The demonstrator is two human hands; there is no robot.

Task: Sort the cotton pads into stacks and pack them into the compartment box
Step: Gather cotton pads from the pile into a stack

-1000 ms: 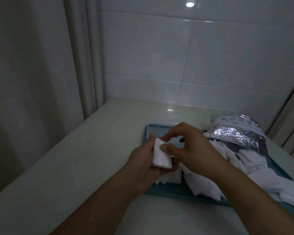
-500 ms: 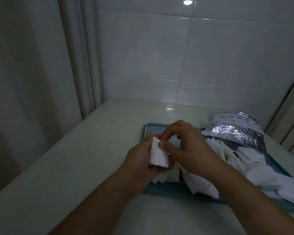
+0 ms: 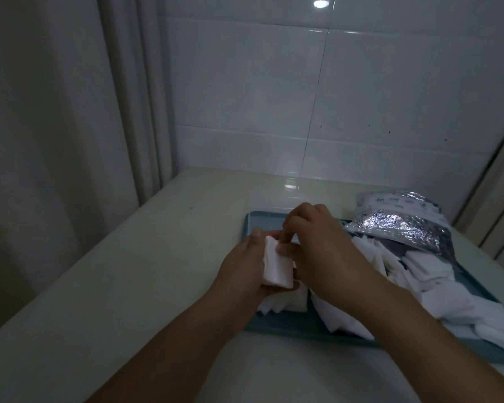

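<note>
The left hand (image 3: 245,269) grips a stack of cotton pads (image 3: 277,264) over the tray's (image 3: 291,325) left edge, while the right hand (image 3: 317,245) pinches its top.

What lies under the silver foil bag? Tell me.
Loose white cotton pads spill from beneath the foil bag, all on the teal tray. Whatever sits directly under the bag is covered.

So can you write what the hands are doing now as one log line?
left hand: holds pad stack | right hand: pinches stack top | loose pads: on tray | foil bag: on tray
</note>
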